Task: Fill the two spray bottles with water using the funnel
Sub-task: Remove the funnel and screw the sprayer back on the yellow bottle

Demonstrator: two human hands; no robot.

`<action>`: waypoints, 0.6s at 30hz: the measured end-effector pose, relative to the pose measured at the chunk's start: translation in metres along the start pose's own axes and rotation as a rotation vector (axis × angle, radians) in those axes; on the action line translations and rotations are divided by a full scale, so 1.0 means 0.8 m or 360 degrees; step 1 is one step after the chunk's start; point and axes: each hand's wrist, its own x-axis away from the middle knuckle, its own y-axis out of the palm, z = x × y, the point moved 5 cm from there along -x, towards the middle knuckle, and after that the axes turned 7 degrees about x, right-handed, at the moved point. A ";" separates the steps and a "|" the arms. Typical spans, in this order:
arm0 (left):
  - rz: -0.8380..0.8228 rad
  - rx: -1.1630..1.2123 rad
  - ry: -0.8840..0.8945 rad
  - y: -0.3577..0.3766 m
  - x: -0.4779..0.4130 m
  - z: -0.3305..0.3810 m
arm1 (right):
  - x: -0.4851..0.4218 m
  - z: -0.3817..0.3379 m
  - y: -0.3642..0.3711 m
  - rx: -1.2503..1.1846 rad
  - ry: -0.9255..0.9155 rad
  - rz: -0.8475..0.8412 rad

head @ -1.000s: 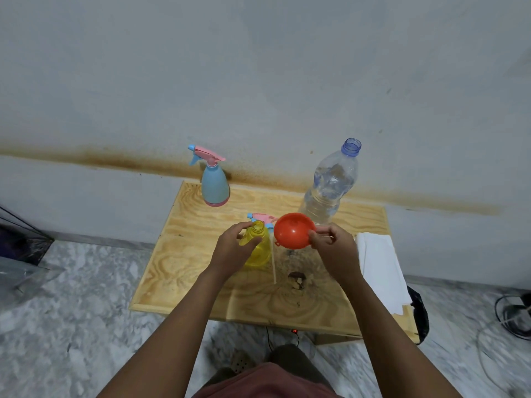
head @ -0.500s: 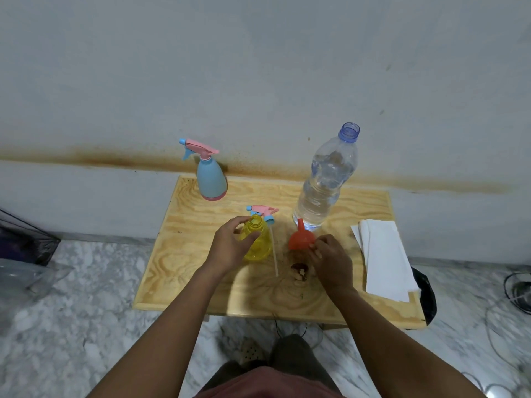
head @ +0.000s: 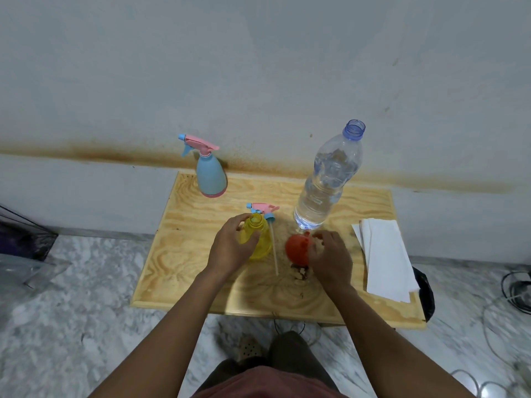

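My left hand (head: 230, 249) grips the yellow spray bottle (head: 258, 239), which stands upright with its neck uncovered. Its pink and blue spray head (head: 263, 209) lies just behind it, the dip tube (head: 273, 251) running toward me. The red funnel (head: 296, 249) rests on the wooden table (head: 195, 282), wide mouth down and spout up. My right hand (head: 330, 261) sits against the funnel's right side with its fingers spread. The blue spray bottle (head: 211, 178), head on, stands at the back left. A clear uncapped water bottle (head: 327, 179), partly full, stands behind the funnel.
A stack of white paper towels (head: 385, 254) lies at the table's right edge. A black bag (head: 425, 291) hangs off the right corner, with cables (head: 517, 291) on the marble floor beyond. The wall runs directly behind the table.
My right hand lowered the red funnel from the air, turned it mouth down onto the table and loosened its fingers. My left hand stayed on the yellow bottle.
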 end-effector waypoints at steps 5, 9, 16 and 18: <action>-0.0064 -0.0071 -0.0117 0.010 0.007 -0.018 | -0.043 -0.078 0.003 -0.0175 -0.0193 -0.0212; -0.0079 -0.0007 -0.0155 0.019 0.002 -0.016 | -0.079 -0.107 0.047 -0.0108 -0.0109 -0.0759; -0.0069 -0.0015 -0.0171 0.024 -0.009 -0.031 | -0.099 -0.109 0.100 -0.0157 0.0046 -0.0975; -0.0058 0.0004 -0.0147 0.025 -0.010 -0.030 | -0.102 -0.107 0.109 -0.0298 0.0104 -0.0978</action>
